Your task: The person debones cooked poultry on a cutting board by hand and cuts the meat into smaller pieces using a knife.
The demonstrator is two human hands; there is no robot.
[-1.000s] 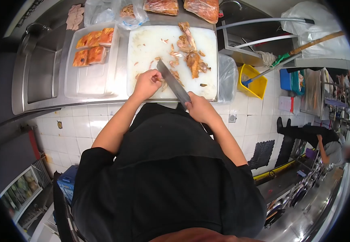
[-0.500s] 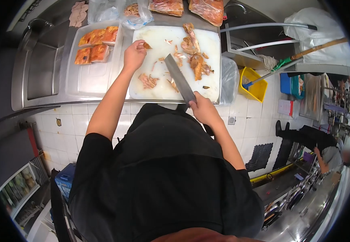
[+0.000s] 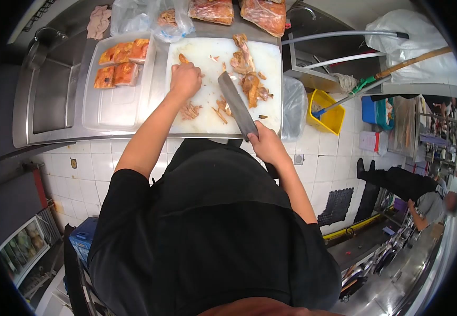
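Observation:
My right hand point(image 3: 264, 142) grips the handle of a cleaver point(image 3: 237, 102), its long blade lying slanted across the white cutting board point(image 3: 207, 124). My left hand point(image 3: 186, 80) is closed over the board's left part, knuckles up. A small brown piece of meat point(image 3: 183, 58) shows just beyond its fingers; whether they touch it or hold something else is hidden. Below that hand lies a small heap of shredded meat point(image 3: 191, 111). Right of the blade are a bony roasted piece point(image 3: 242, 55) and a browned meat chunk point(image 3: 250, 87), with scraps near the blade.
Left of the board, a clear plastic tub point(image 3: 113, 108) holds several roasted meat blocks point(image 3: 125, 75). Wrapped meat slabs point(image 3: 211, 10) and a plastic bag point(image 3: 133, 18) lie behind. A yellow bucket point(image 3: 327, 113) with mop handles stands right. A person point(image 3: 418, 189) stands farther right.
My left hand has moved slightly right and down, turning from a pinch on a brown piece to a closed, knuckles-up shape. The cleaver stays nearly in place; the view has shifted slightly.

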